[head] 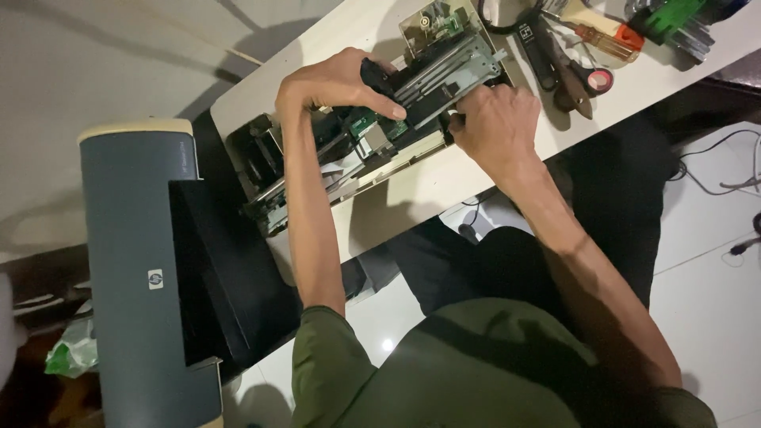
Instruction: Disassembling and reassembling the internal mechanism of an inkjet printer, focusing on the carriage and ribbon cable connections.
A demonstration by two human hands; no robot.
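The stripped printer mechanism of grey metal rails, black plastic and green circuit board [372, 135] lies slantwise on the pale cream tabletop [444, 178], its lower end near the table's left corner. The left hand [337, 83] curls over the mechanism's top, fingers closed around a black plastic part. The right hand [495, 119] is fisted against the mechanism's right side, gripping something I cannot make out.

To the left, standing off the table, is the blue-grey printer cover with a cream edge [135, 269]; a small square white label sits on its blue face, and a black tray panel [214, 269] leans beside it. A green crumpled plastic bag [71, 353] lies at the lower left.

Behind the right hand, a cluster of tools, among them black-handled pliers [555, 59] and a wooden-handled screwdriver [598, 24], crowds the table's far right corner. Bare tabletop remains only along the near edge.
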